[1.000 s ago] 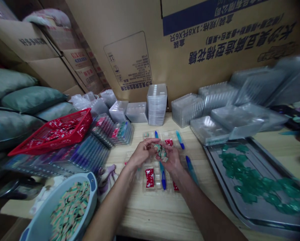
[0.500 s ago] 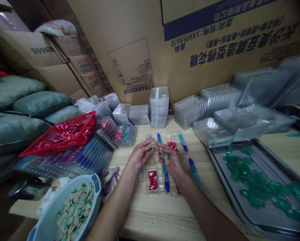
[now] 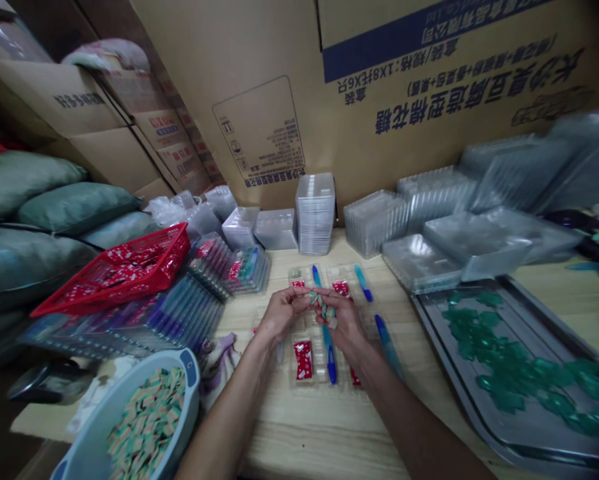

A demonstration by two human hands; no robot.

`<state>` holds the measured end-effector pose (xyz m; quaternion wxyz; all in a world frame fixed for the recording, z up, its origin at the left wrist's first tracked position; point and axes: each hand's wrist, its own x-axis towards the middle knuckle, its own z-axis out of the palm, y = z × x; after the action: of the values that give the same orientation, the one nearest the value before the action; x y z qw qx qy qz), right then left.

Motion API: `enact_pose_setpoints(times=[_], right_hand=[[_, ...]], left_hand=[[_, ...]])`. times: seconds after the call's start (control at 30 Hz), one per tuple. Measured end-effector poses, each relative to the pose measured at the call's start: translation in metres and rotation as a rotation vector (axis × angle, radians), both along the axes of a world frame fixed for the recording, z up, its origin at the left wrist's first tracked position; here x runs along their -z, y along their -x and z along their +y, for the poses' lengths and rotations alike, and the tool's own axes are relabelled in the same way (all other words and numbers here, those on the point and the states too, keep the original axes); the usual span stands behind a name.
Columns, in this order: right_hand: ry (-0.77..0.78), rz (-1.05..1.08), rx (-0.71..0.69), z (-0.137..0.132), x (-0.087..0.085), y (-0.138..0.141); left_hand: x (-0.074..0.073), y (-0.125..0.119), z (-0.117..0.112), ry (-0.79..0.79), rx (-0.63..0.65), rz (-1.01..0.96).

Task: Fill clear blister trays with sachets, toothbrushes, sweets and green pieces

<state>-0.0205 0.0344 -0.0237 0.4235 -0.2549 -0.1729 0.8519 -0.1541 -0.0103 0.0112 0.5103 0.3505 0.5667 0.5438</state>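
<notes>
My right hand [image 3: 345,321] is cupped around several small green-and-tan striped candy pieces [image 3: 324,307]. The fingers of my left hand [image 3: 282,311] pinch at these pieces, fingertips meeting those of the right. Under and around both hands lie clear plastic trays [image 3: 321,347] on the wooden table. A red printed packet [image 3: 303,359] and a blue pen-shaped item [image 3: 332,363] sit in the near tray. Another red packet [image 3: 340,288] and a second blue pen-shaped item [image 3: 363,283] show behind my right hand. My hands partly cover the middle trays.
At lower left stands a blue basin [image 3: 192,380] of striped pieces. A red basket [image 3: 179,250] of packets rests on stacked filled trays [image 3: 149,330]. On the right, a metal tray [image 3: 437,347] bears green pieces [image 3: 509,367]. Stacked clear trays [image 3: 315,217] line a large carton [image 3: 259,53].
My left fingertips have come lower and closer to my right hand, and a striped piece that was held up between the fingers is now down at the others. The camera view shifted slightly.
</notes>
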Motion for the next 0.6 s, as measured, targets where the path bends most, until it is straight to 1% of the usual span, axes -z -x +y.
enact_pose_setpoints(times=[0.1, 0.17, 0.3, 0.4, 0.53, 0.6], right_hand=[[0.006, 0.003, 0.012, 0.001, 0.003, 0.001], [0.005, 0.002, 0.021, 0.001, 0.004, 0.001], [-0.012, 0.018, -0.005, 0.0, 0.004, 0.0], [-0.032, 0.016, -0.045, 0.0, 0.002, -0.001], [-0.049, -0.002, -0.057, -0.001, -0.001, 0.0], [-0.054, -0.023, -0.051, -0.001, -0.002, 0.0]], left_hand=[[-0.002, 0.0, -0.003, -0.003, 0.043, 0.051], [-0.003, -0.001, -0.005, 0.001, 0.037, 0.031], [-0.003, 0.001, -0.005, 0.026, -0.046, -0.163], [-0.001, 0.003, -0.004, 0.026, -0.094, -0.228], [0.005, 0.001, -0.003, 0.004, -0.146, -0.162], [0.007, 0.0, -0.003, -0.012, -0.141, -0.109]])
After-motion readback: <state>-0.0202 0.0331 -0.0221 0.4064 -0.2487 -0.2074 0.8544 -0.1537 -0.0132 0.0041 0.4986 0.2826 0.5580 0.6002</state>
